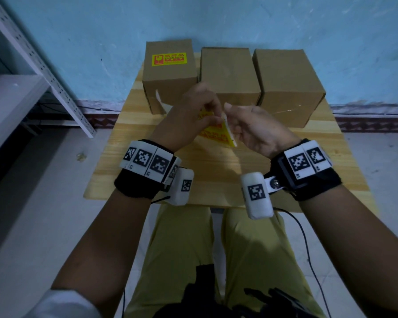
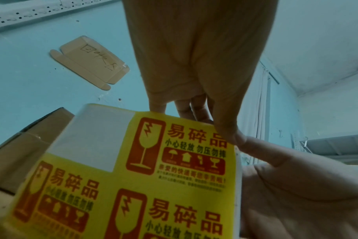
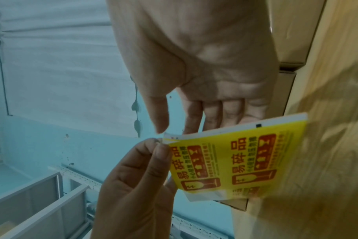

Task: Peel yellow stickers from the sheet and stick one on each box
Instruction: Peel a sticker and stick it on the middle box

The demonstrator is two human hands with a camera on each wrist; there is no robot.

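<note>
**Sticker sheet held up between both hands, corner being picked at**

Yellow sticker sheet [image 1: 218, 134] raised above the wooden table [image 1: 129, 143], in front of three cardboard boxes. Printed in red with a broken-glass symbol and Chinese characters; one blank white patch [image 2: 92, 137] of bare backing showing in a top corner of the sheet.

Right hand [image 1: 255, 129] behind the sheet's right edge, fingers [image 3: 213, 116] extended and close together against the backing, thumb [image 3: 157, 113] standing free beside the top corner. Left hand [image 1: 189, 118] at that same corner, thumb and forefinger [image 3: 153, 145] pinched together on the sheet's edge, remaining fingers loosely curled. Whether a sticker has begun to lift cannot be told.

Behind the hands, a row along the far edge of the table: left box [image 1: 169, 76] bearing a yellow sticker [image 1: 169, 59] on its top face; middle box [image 1: 230, 74] and right box [image 1: 287, 86] with plain brown tops, standing close side by side.

Further out: marker-printed wristbands [image 1: 147, 160] on both forearms, yellow-green trousers [image 1: 184, 260] below the table edge, a pale blue wall [image 1: 216, 17] behind, and grey metal shelving [image 1: 39, 65] at the left. A flattened piece of cardboard [image 2: 88, 63] with handwriting fixed to the wall, seen from the left wrist.
</note>
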